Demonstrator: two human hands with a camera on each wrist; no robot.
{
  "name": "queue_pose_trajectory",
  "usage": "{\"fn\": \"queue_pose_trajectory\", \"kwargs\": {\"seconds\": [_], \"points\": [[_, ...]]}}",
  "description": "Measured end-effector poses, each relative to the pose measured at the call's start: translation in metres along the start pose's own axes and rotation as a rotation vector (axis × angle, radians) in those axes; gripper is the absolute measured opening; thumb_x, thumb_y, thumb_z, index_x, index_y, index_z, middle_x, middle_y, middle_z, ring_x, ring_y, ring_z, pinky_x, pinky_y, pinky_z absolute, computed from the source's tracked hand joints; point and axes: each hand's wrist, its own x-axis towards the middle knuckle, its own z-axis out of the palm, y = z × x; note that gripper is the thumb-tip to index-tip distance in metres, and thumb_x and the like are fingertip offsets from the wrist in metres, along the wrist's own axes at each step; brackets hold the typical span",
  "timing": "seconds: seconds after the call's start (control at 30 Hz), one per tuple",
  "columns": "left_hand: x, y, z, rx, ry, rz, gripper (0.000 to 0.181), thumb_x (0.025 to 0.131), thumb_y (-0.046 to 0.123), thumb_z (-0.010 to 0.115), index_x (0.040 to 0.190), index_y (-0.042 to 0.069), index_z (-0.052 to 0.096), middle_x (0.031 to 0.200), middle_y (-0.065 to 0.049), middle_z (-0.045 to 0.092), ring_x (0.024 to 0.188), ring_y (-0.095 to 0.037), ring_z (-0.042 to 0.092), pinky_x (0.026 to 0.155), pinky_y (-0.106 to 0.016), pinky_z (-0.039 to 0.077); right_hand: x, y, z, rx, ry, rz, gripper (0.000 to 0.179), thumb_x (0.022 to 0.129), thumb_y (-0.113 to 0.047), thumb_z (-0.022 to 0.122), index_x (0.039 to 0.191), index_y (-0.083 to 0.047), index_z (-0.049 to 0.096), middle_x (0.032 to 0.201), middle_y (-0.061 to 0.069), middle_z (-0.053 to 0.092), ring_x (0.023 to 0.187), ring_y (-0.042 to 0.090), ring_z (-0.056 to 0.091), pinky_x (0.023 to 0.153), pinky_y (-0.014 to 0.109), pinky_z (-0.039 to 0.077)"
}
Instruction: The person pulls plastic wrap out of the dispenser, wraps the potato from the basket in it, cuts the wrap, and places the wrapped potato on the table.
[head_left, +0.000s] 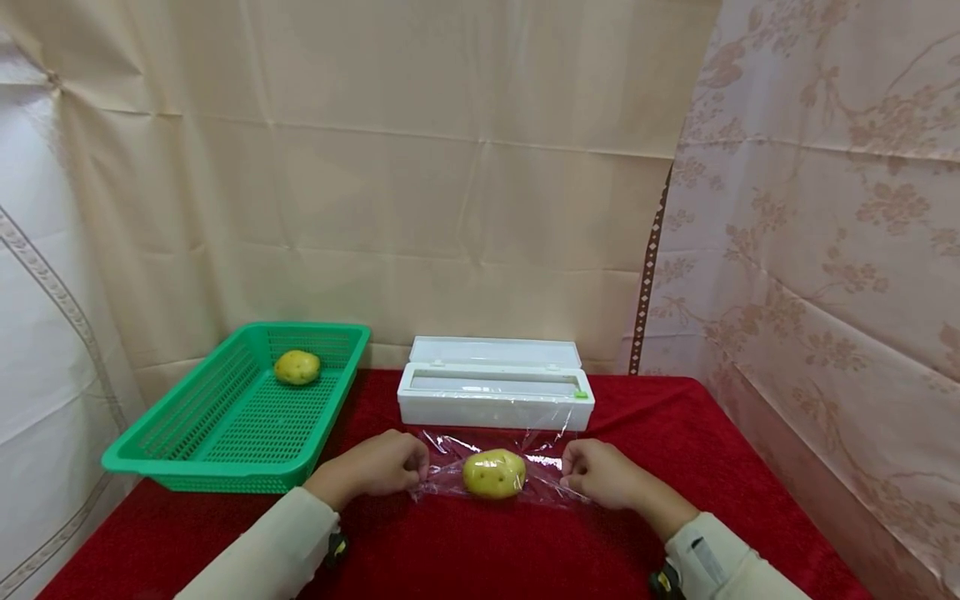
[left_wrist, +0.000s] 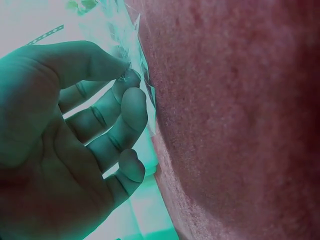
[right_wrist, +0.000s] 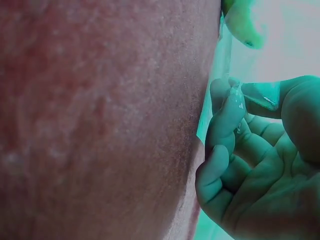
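Observation:
A yellow potato (head_left: 493,474) lies on a clear sheet of cling film (head_left: 542,461), and the film's shine shows on both sides of it. On the potato's left, my left hand (head_left: 386,462) pinches the film edge between thumb and fingertips. My right hand (head_left: 600,473) pinches the opposite side in the same way. In the left wrist view, the film (left_wrist: 137,55) stretches away from the left fingertips. The right wrist view shows crumpled film in the right hand's (right_wrist: 255,145) pinch, with part of the potato (right_wrist: 242,25) above.
Behind the film stands a white cling film dispenser box (head_left: 495,415) with its lid raised and a green slider at right. A green plastic basket (head_left: 217,469) at left holds another potato (head_left: 297,367). Red cloth (head_left: 465,550) covers the table, with curtains behind and at the sides.

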Motion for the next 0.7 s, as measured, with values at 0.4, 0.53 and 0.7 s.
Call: {"fn": "queue_pose_trajectory", "kwargs": {"seconds": [0.4, 0.53, 0.7], "points": [[0.002, -0.001, -0.001, 0.024, -0.012, -0.048, 0.018, 0.092, 0.011, 0.072, 0.078, 0.022, 0.069, 0.067, 0.007, 0.061, 0.062, -0.010, 0.053, 0.057, -0.026, 0.044, 0.009, 0.004, 0.002, -0.089, 0.086, 0.020, 0.017, 0.086, -0.004, 0.075, 0.080, -0.009, 0.061, 0.062, -0.004, 0.060, 0.050, 0.009, 0.054, 0.048, 0.027, 0.045], [0.003, 0.000, -0.001, 0.033, -0.010, -0.036, 0.018, 0.092, 0.011, 0.072, 0.078, 0.022, 0.069, 0.067, 0.007, 0.061, 0.063, -0.009, 0.053, 0.059, -0.026, 0.045, 0.012, 0.004, 0.004, -0.125, 0.114, 0.039, 0.020, 0.083, -0.005, 0.079, 0.078, -0.010, 0.061, 0.065, -0.003, 0.061, 0.055, 0.010, 0.056, 0.052, 0.028, 0.047], [0.005, -0.001, -0.001, 0.050, 0.014, -0.008, 0.018, 0.092, 0.008, 0.070, 0.079, 0.021, 0.069, 0.071, 0.010, 0.061, 0.068, -0.010, 0.056, 0.064, -0.028, 0.048, 0.015, 0.005, 0.003, -0.170, 0.162, 0.079, 0.023, 0.081, -0.012, 0.084, 0.076, -0.012, 0.062, 0.067, -0.004, 0.061, 0.065, 0.012, 0.054, 0.060, 0.030, 0.045]]}}
